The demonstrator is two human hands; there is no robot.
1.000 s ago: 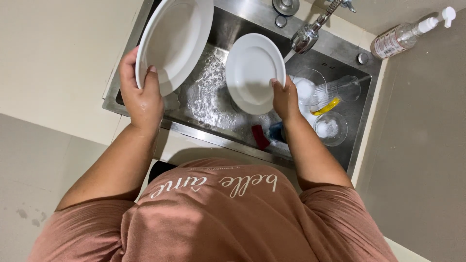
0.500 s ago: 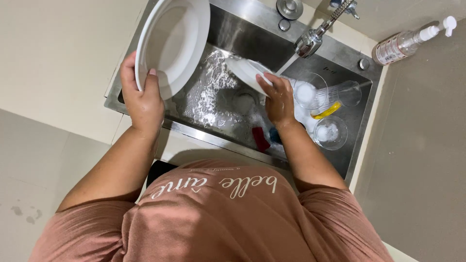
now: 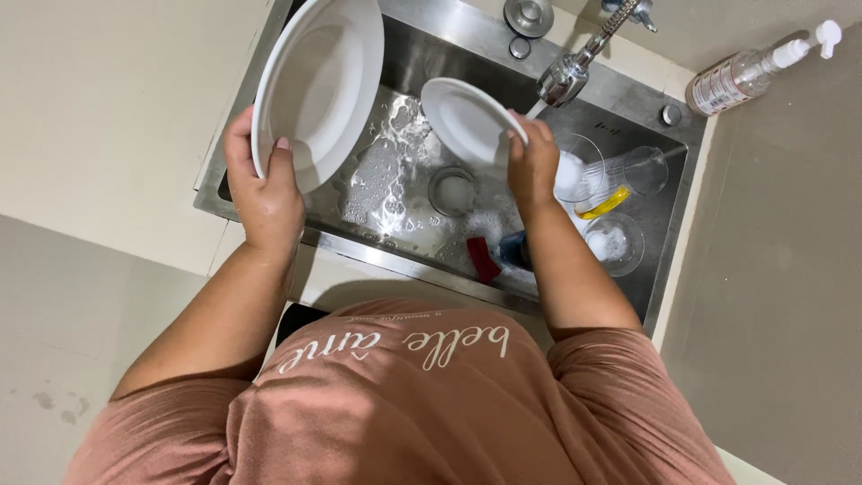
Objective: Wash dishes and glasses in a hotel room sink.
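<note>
- Left hand [image 3: 268, 193]: fingers wrapped over the lower rim of a large white plate [image 3: 316, 85], thumb on the inner face. Plate stands tilted on edge over the left end of the steel sink [image 3: 409, 54].
- Sink floor: foam and water around the round drain [image 3: 452, 189]; a red item [image 3: 485, 259] lies near the front wall.
- Right hand [image 3: 533, 162]: fingers closed on the right edge of a small white plate [image 3: 467, 119], held tilted above the drain, just below the faucet spout [image 3: 566, 79].
- Right part of sink: clear glass bowls [image 3: 615, 242] with suds, a yellow item [image 3: 603, 203] between them.
- Counter, far right: clear pump bottle [image 3: 745, 72] lying on its side, well apart from both hands.
</note>
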